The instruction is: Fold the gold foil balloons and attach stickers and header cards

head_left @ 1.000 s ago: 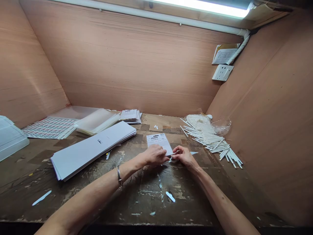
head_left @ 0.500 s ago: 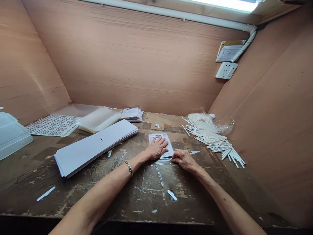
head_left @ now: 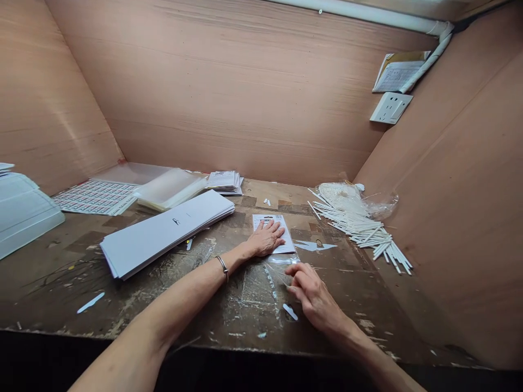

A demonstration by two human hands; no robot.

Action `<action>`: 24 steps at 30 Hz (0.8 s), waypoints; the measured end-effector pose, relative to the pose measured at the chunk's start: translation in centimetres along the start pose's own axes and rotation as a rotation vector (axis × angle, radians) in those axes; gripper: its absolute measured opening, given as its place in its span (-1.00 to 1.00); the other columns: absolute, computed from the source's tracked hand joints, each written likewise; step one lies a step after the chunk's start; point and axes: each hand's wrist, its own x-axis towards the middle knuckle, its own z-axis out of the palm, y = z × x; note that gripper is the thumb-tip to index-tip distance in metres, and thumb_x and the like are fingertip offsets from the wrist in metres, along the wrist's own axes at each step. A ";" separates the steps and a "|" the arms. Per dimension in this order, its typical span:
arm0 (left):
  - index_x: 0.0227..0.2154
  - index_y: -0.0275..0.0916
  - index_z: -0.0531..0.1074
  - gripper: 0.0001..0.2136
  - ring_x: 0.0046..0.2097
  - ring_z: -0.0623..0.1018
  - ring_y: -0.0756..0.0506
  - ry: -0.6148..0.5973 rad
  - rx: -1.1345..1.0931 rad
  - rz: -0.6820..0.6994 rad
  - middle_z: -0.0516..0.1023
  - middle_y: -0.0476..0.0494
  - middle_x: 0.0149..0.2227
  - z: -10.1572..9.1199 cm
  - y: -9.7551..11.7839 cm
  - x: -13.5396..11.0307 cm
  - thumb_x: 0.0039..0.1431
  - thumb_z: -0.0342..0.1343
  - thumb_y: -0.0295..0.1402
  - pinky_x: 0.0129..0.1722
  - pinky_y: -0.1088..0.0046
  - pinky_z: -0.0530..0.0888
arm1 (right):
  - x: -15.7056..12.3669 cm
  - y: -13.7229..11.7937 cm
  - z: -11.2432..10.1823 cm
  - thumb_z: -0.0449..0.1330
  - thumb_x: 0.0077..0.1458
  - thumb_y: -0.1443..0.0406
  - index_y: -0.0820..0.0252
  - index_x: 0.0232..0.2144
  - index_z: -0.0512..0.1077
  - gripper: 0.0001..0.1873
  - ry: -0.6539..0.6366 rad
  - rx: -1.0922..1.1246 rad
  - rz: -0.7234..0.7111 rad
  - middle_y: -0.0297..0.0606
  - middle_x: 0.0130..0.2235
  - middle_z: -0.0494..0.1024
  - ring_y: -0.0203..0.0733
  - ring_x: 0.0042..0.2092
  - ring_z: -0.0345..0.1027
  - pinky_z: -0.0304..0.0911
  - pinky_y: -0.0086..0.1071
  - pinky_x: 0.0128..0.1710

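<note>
My left hand [head_left: 267, 238] lies flat, fingers stretched out, on a small white printed card [head_left: 281, 231] in the middle of the worn tabletop [head_left: 229, 305]. A clear film edge [head_left: 283, 260] shows just below the card. My right hand [head_left: 312, 296] hovers low over the table nearer to me, apart from the card. Its fingers point left, loosely bent, and nothing shows in them. A short white strip [head_left: 290, 311] lies right beside its fingertips.
A stack of long white cards [head_left: 167, 231] lies left of centre, with clear sleeves [head_left: 169, 188], a sticker sheet [head_left: 96, 196] and small printed cards [head_left: 224, 181] behind. White sticks [head_left: 363, 228] pile at right. A pale plastic tray [head_left: 22, 209] sits far left. Wooden walls enclose three sides.
My left hand went from pinching at the card's lower edge to lying flat on it. My right hand drew back toward me, away from the card. The view tilted downward.
</note>
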 end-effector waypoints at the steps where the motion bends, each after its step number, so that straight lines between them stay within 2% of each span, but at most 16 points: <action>1: 0.09 -0.23 0.06 -0.57 0.20 0.00 -0.28 0.000 0.003 -0.001 0.06 -0.26 0.17 0.0 0.0 0.0 0.23 -0.31 -0.14 0.07 -0.04 -0.01 | -0.6 -0.9 0.4 -0.04 0.01 0.44 0.19 -0.48 0.29 -0.86 0.006 0.035 -0.042 -0.16 -0.07 0.35 -0.15 -0.03 0.16 0.09 -0.23 -0.05; 3: 0.09 -0.23 0.06 -0.57 0.20 -0.01 -0.28 -0.004 0.006 -0.001 0.06 -0.26 0.17 0.0 0.0 0.1 0.23 -0.31 -0.15 0.07 -0.04 -0.01 | -1.6 -3.4 1.9 -0.02 -0.01 0.44 0.19 -0.37 0.35 -0.82 0.005 0.066 -0.139 -0.13 0.04 0.28 -0.11 0.06 0.09 0.06 -0.15 0.00; 5: 0.08 -0.23 0.06 -0.57 0.20 0.00 -0.28 -0.012 0.008 0.001 0.06 -0.27 0.17 0.0 0.0 0.1 0.23 -0.32 -0.15 0.06 -0.05 0.00 | -2.6 -6.8 4.3 0.03 -0.04 0.40 0.13 -0.19 0.35 -0.69 -0.051 0.082 -0.282 -0.18 0.05 0.29 -0.12 0.05 0.12 0.10 -0.16 -0.01; 8: 0.07 -0.25 0.08 -0.58 0.19 0.01 -0.27 -0.013 0.010 0.007 0.07 -0.28 0.16 -0.2 0.1 0.0 0.23 -0.31 -0.15 0.07 -0.05 0.00 | -3.7 -12.3 7.8 0.05 -0.04 0.29 -0.09 -0.22 0.39 -0.71 -0.122 0.092 -0.446 -0.48 -0.08 0.42 -0.19 -0.02 0.23 0.22 -0.28 -0.14; 10: 0.07 -0.26 0.09 -0.58 0.19 0.01 -0.27 0.002 -0.005 0.014 0.08 -0.30 0.16 -0.4 0.3 0.0 0.23 -0.29 -0.15 0.07 -0.05 0.00 | -3.4 -14.4 8.9 0.01 0.01 0.25 -0.09 -0.29 0.42 -0.77 -0.135 0.080 -0.548 -0.53 -0.20 0.47 -0.21 -0.09 0.29 0.25 -0.34 -0.20; 11: 0.06 -0.26 0.10 -0.58 0.20 0.01 -0.28 0.016 -0.019 0.011 0.07 -0.31 0.16 -0.6 0.3 0.0 0.22 -0.27 -0.15 0.06 -0.06 0.00 | -2.9 -14.6 8.8 0.01 0.03 0.24 -0.04 -0.33 0.43 -0.79 -0.136 0.075 -0.595 -0.50 -0.26 0.49 -0.22 -0.14 0.31 0.25 -0.36 -0.23; 12: 0.06 -0.27 0.11 -0.58 0.20 0.00 -0.29 0.036 -0.037 0.002 0.05 -0.32 0.17 -0.8 0.3 -0.1 0.22 -0.25 -0.16 0.06 -0.07 -0.01 | -2.2 -14.0 8.1 0.02 0.03 0.24 0.02 -0.38 0.44 -0.81 -0.134 0.064 -0.633 -0.45 -0.32 0.50 -0.22 -0.20 0.34 0.25 -0.39 -0.26; 14: 0.04 -0.27 0.15 -0.61 0.20 0.02 -0.27 0.099 -0.086 -0.016 0.06 -0.32 0.17 -1.4 0.1 -0.5 0.23 -0.24 -0.20 0.07 -0.06 -0.01 | -0.1 -10.7 5.4 0.04 0.04 0.27 0.14 -0.46 0.44 -0.82 -0.079 0.010 -0.616 -0.33 -0.43 0.49 -0.24 -0.32 0.35 0.24 -0.40 -0.30; 15: 0.01 -0.28 0.18 -0.63 0.19 0.04 -0.25 0.134 -0.113 -0.007 0.09 -0.31 0.16 -1.8 -0.1 -0.9 0.23 -0.24 -0.22 0.09 -0.03 0.00 | 1.0 -8.2 3.5 0.03 0.06 0.32 0.18 -0.47 0.44 -0.80 -0.010 -0.066 -0.544 -0.29 -0.45 0.48 -0.25 -0.36 0.34 0.24 -0.40 -0.31; 16: -0.02 -0.28 0.22 -0.66 0.18 0.07 -0.22 0.164 -0.141 0.027 0.14 -0.29 0.14 -2.2 -0.3 -1.4 0.23 -0.24 -0.24 0.10 0.03 0.01 | 2.1 -5.2 1.6 -0.02 0.08 0.39 0.22 -0.46 0.43 -0.77 0.115 -0.168 -0.397 -0.24 -0.45 0.47 -0.26 -0.38 0.33 0.23 -0.39 -0.31; 18: -0.09 -0.27 0.29 -0.69 0.16 0.14 -0.16 0.187 -0.189 0.145 0.23 -0.26 0.09 -2.9 -0.8 -2.7 0.23 -0.23 -0.26 0.12 0.15 0.05 | 3.9 0.9 -1.9 -0.09 0.06 0.51 0.24 -0.28 0.43 -0.67 0.285 -0.361 -0.206 -0.14 -0.29 0.48 -0.24 -0.30 0.33 0.22 -0.35 -0.24; 19: -0.12 -0.26 0.32 -0.70 0.14 0.17 -0.14 0.173 -0.208 0.212 0.27 -0.24 0.06 -3.2 -1.0 -3.4 0.23 -0.22 -0.26 0.12 0.20 0.06 | 4.4 3.7 -3.1 -0.09 0.03 0.55 0.23 -0.18 0.40 -0.61 0.319 -0.450 -0.198 -0.10 -0.18 0.45 -0.21 -0.22 0.32 0.19 -0.30 -0.17; 21: -0.18 -0.24 0.35 -0.71 0.10 0.23 -0.11 0.121 -0.250 0.313 0.34 -0.19 -0.01 -3.5 -1.1 -4.8 0.24 -0.23 -0.26 0.12 0.25 0.08 | 4.9 7.7 -4.0 -0.06 -0.01 0.57 0.14 -0.04 0.31 -0.50 0.250 -0.566 -0.307 -0.07 0.00 0.33 -0.14 -0.07 0.25 0.14 -0.22 -0.08; 24: -0.19 -0.23 0.36 -0.70 0.05 0.28 -0.12 0.076 -0.316 0.346 0.39 -0.18 -0.07 -3.6 -0.8 -6.0 0.22 -0.20 -0.20 0.09 0.26 0.10 | 4.7 9.7 -2.6 -0.02 0.04 0.52 -0.02 -0.01 0.29 -0.50 0.174 -0.537 -0.515 -0.12 0.12 0.18 -0.13 0.02 0.16 0.11 -0.17 -0.04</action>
